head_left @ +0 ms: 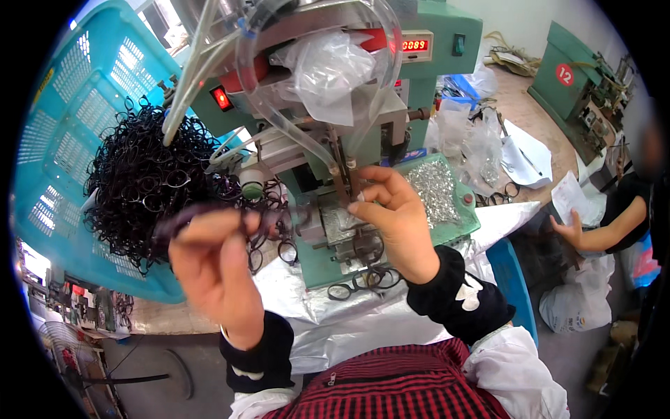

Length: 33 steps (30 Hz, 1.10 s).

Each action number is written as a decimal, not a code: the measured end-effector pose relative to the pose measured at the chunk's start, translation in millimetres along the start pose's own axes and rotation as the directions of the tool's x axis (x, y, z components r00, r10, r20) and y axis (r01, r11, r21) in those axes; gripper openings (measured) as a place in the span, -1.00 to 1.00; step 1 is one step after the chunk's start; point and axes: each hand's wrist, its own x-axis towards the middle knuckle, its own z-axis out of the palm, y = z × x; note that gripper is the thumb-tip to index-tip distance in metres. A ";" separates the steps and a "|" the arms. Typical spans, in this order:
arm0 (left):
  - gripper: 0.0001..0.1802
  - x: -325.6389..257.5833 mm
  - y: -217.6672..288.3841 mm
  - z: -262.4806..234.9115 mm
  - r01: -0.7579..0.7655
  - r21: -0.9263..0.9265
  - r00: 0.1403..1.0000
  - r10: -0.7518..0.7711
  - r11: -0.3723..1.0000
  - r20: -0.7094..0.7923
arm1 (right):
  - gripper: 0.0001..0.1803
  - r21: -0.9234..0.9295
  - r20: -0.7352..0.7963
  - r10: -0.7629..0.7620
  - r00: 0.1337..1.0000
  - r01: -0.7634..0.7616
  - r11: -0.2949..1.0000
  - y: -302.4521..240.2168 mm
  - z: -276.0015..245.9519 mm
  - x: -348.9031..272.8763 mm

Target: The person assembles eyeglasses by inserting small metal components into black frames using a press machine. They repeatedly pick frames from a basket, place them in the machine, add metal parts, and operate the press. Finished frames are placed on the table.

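1. While the left hand [209, 269] is raised at the near left, its grip is pinching a dark eyeglass frame [230, 218], which looks blurred and hangs in the air in front of the machine.
2. The right hand [394, 220] is at the middle of the green machine [391, 91], with thumb and forefinger pressed together just below the vertical tool [342, 174]; something very small may be between them, but I cannot tell what.
3. On the left, a big heap of black frames [143, 185] lies in a tilted turquoise basket [63, 140]. Judging from its size, most of the work is left.
4. On the near side of the machine, a few frames [366, 279] lie loose on the white plastic sheet [363, 318] that covers the bench. These may be finished pieces, and they are few beside the heap.
5. To the right of the tool, a green tray [469, 220] holds many small silver metal parts [434, 190], so the supply looks far from used up.
6. At the far right, the arm of another person [600, 234] rests near papers, well apart from both hands.
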 end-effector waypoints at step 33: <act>-0.62 -102.0 -24.2 -92.3 0.440 0.009 0.888 -0.434 0.898 -0.151 | -0.82 -0.835 -0.091 -0.902 0.422 -0.526 -0.162 -96.4 -433.5 -77.8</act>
